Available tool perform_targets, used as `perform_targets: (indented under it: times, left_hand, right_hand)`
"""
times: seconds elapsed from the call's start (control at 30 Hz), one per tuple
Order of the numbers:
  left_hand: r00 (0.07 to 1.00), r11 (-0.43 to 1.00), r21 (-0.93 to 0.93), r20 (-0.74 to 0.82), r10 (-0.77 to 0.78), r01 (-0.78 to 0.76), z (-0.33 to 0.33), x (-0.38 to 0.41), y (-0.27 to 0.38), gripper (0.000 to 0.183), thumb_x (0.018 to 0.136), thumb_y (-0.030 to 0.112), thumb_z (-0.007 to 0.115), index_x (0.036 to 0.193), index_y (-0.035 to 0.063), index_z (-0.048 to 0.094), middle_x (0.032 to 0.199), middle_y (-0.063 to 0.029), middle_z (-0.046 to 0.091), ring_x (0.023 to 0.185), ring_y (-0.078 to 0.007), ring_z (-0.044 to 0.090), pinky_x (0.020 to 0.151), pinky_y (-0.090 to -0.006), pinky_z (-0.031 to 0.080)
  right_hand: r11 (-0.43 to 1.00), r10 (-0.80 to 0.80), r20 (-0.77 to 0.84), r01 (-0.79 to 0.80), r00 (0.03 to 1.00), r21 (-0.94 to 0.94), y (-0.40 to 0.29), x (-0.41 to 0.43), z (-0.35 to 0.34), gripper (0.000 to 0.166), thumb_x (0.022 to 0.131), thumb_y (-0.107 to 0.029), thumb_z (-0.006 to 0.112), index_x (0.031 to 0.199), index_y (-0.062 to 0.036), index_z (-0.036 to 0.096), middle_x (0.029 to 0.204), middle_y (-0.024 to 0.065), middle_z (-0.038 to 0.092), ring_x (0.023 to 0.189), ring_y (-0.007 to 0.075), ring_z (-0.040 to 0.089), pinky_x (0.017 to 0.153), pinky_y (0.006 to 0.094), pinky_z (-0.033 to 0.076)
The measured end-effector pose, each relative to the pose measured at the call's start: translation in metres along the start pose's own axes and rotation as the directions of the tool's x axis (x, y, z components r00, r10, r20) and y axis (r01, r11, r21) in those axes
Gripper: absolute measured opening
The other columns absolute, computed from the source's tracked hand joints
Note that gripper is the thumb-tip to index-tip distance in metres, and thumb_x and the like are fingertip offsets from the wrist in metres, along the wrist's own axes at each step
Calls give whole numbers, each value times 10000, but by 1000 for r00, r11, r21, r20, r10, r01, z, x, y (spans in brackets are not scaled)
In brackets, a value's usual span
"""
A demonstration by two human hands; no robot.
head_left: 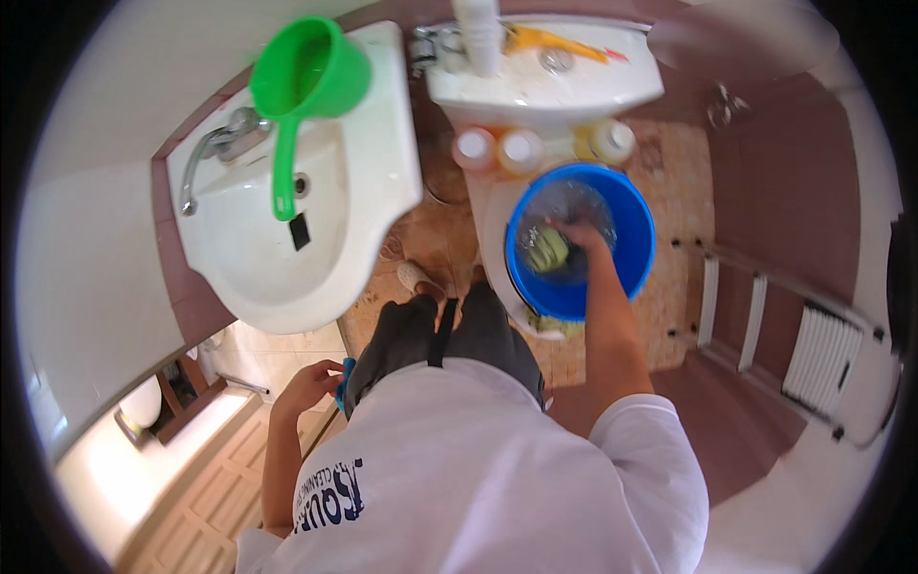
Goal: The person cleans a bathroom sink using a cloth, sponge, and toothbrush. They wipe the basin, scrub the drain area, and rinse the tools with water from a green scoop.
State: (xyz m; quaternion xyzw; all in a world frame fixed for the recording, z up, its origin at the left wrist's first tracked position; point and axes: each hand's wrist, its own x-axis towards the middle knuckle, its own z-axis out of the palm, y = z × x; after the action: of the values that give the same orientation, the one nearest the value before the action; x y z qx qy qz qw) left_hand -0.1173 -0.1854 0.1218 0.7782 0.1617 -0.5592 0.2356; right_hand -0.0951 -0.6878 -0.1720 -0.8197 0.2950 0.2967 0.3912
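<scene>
My right hand [579,231] reaches down into a blue plastic bucket [631,276] that holds sudsy water. Beside its fingers, a yellow-green cloth [546,250] sits in the water; I cannot tell whether the fingers grip it. The bucket rests on the white toilet [495,215]. Another piece of yellowish-green cloth [559,328] shows below the bucket's near rim. Low at my left side, my left hand [312,387] has its fingertips closed on a small blue object [346,384], partly hidden by my hip.
Several bottles with white caps [520,149] line the back of the toilet. A yellow-handled tool [556,41] lies on the tank lid [516,90]. At left, a green dipper [315,79] stands on the washbasin [251,287]. A stepladder [760,323] leans at right.
</scene>
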Motion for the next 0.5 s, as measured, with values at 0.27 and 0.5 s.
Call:
perform_targets:
  times: [0.27,0.5]
  left_hand:
    - [982,996,-79,-179,-59,46,9,-33,-15,310,889,263,551,1094,31,564,690,-21,579,636,-90,532,598,-239,425]
    - [983,991,-107,-171,64,-83,10,-6,15,292,895,233,539,1098,24,560,653,-15,555,619,-82,519,588,-236,419]
  right_hand:
    - [575,-104,341,336,934,-746,-11,32,68,485,832,-411,477,1151,-57,574,1203,155,545,1130,315,508,980,451,352]
    - [659,-73,411,353,909,-664,-13,34,63,474,804,-395,516,1116,-46,590,1187,138,559,1102,289,522,952,402,379]
